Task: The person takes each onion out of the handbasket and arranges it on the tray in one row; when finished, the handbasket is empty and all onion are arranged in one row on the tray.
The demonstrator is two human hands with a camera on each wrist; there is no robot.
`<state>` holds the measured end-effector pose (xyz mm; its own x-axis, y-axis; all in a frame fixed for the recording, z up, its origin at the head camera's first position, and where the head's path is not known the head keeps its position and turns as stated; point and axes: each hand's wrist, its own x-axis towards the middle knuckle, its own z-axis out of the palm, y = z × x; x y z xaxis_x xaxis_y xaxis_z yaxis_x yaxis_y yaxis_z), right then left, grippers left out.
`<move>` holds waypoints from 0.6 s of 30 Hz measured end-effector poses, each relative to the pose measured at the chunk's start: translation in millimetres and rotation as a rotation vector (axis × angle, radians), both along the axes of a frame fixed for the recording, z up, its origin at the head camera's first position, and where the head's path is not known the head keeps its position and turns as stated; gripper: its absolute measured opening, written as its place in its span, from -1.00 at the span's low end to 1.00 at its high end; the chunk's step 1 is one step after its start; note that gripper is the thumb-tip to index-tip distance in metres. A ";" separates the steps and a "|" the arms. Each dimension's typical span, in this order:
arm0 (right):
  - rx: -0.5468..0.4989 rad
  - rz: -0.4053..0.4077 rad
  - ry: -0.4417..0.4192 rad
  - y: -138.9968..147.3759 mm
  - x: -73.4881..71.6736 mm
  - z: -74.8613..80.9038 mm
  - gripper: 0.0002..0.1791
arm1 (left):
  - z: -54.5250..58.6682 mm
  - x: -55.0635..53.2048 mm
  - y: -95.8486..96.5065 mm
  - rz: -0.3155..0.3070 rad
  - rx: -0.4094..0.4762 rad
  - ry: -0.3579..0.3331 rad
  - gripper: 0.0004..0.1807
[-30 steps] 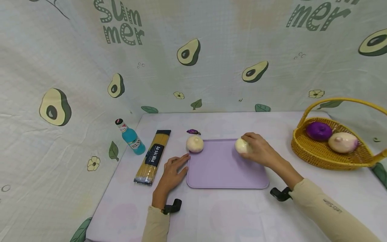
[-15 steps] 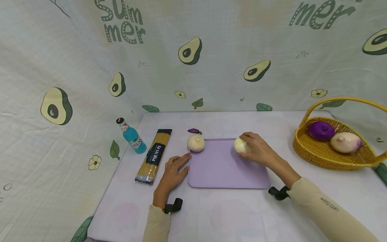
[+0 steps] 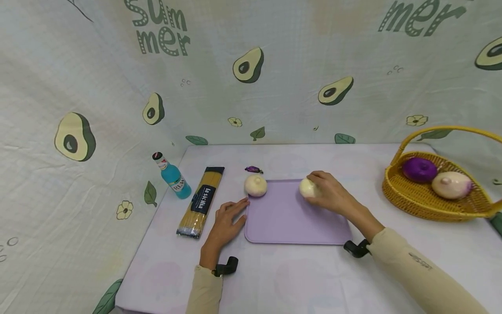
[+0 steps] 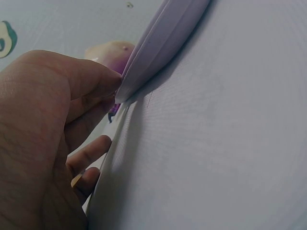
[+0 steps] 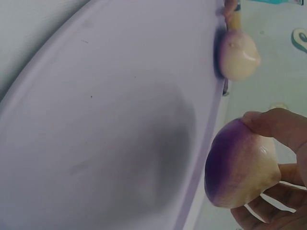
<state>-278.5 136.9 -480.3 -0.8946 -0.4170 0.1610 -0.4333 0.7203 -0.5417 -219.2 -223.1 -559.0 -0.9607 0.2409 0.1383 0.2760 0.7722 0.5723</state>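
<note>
My right hand (image 3: pixel 331 192) grips a cream turnip (image 3: pixel 308 188) over the back right part of a lilac tray (image 3: pixel 290 226). In the right wrist view, that turnip's purple underside faces the tray, with the thumb on one side and fingers on the other. On the tray's back left corner sits a second turnip (image 3: pixel 256 186), cream on top. My left hand (image 3: pixel 226 224) rests by the left edge of the tray, its fingers relaxed and the fingertips touching the rim. In the left wrist view, the thumb lies at the tray's rim (image 4: pixel 158 48).
Left of the tray lie a pack of spaghetti (image 3: pixel 201 203) and a blue bottle (image 3: pixel 172 176). A purple-wrapped candy (image 3: pixel 254 169) is behind the tray. At the right, a yellow wicker basket (image 3: pixel 423 213) with a tall handle holds a purple onion-like vegetable (image 3: pixel 419 170) and another turnip (image 3: pixel 451 185).
My right hand has moved slightly left over the tray with the turnip in its grip. The left hand stays at the tray's left edge.
</note>
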 end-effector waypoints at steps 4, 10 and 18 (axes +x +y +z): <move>0.000 0.001 -0.006 -4.3 -2.0 -2.0 -0.27 | 0.1 -0.6 0.0 -0.003 0.006 -0.005 -0.50; -0.005 0.014 0.006 -8.5 -4.0 -2.1 -0.26 | -0.1 0.0 -0.1 -0.005 0.015 -0.015 -0.50; 0.000 0.026 0.016 -15.3 -7.6 -3.1 -0.26 | 1.9 0.5 -0.3 -0.004 0.021 -0.015 -0.50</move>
<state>-286.2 121.6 -483.4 -0.8809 -0.4397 0.1754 -0.4603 0.7091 -0.5342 -218.8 -223.4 -557.1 -0.9618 0.2419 0.1285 0.2701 0.7592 0.5922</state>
